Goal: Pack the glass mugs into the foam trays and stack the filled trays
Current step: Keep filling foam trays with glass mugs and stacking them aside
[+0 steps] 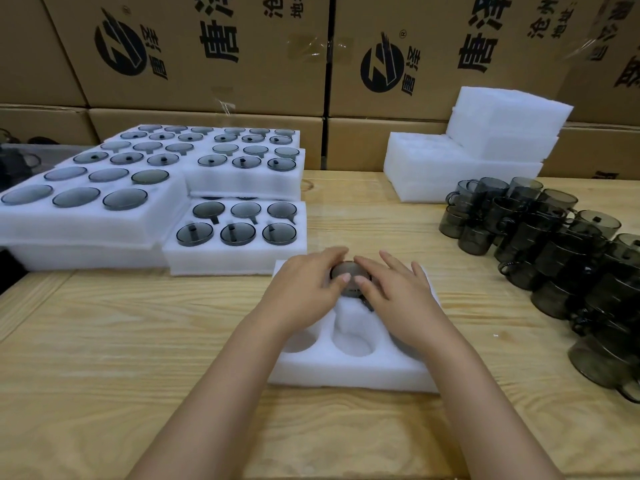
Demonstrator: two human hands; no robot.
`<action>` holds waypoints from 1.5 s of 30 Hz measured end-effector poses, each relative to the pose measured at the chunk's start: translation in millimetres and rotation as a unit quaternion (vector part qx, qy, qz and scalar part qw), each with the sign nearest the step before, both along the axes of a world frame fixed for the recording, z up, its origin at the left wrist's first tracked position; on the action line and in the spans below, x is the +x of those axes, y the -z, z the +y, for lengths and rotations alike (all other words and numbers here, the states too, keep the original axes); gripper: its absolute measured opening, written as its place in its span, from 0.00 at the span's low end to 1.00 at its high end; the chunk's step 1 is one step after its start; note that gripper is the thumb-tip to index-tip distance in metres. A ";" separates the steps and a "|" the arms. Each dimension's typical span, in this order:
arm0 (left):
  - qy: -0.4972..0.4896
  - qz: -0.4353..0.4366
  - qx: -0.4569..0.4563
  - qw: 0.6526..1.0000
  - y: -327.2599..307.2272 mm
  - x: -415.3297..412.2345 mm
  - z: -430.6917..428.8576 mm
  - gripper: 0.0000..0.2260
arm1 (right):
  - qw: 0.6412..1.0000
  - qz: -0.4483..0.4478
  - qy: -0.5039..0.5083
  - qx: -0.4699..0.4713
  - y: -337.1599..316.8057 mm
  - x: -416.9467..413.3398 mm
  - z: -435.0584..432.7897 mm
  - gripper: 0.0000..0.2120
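Observation:
A white foam tray [349, 370] lies in front of me on the wooden table, its three near round pockets showing white foam. A smoky grey glass mug [348, 275] sits upside down in the tray's far middle pocket. My left hand [304, 289] and my right hand [391, 292] both rest on it, fingers spread over its base from either side. The far left and far right pockets are hidden under my hands.
Stacked filled foam trays [235, 258] stand at the left and back left. Loose grey mugs [540, 244] crowd the right side of the table. Empty foam trays [460, 174] are piled at the back right. Cardboard boxes [207, 57] wall the far edge.

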State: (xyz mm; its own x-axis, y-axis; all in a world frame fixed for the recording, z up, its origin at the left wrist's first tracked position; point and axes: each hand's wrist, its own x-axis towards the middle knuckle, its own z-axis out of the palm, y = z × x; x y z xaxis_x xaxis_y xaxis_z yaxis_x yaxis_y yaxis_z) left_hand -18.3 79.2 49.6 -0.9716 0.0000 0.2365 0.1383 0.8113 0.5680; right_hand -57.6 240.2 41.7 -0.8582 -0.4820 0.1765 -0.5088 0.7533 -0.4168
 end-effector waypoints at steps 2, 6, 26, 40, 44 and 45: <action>0.000 -0.007 -0.102 0.995 2.8 -3.1 3.0 0.19 | 0.998 0.001 -0.009 0.059 0.4 -0.2 -1.2 0.21; 0.013 -0.016 -0.142 0.990 5.1 -5.9 2.0 0.19 | 0.995 0.001 -0.014 0.095 -0.3 -1.4 -2.9 0.22; -0.203 0.121 0.417 0.878 54.4 11.6 -54.1 0.11 | 0.857 0.066 0.465 0.215 -44.5 -62.1 139.0 0.23; -0.228 0.128 0.429 0.865 56.3 12.5 -55.5 0.12 | 0.881 0.117 0.421 0.183 -47.1 -74.9 145.4 0.13; -0.197 0.154 0.418 0.873 52.5 19.3 -53.5 0.09 | 0.936 0.166 0.310 0.035 -61.0 -51.8 111.7 0.13; -0.183 0.164 0.408 0.879 50.9 21.5 -52.3 0.06 | 0.951 0.163 0.259 -0.028 -65.5 -42.3 98.5 0.11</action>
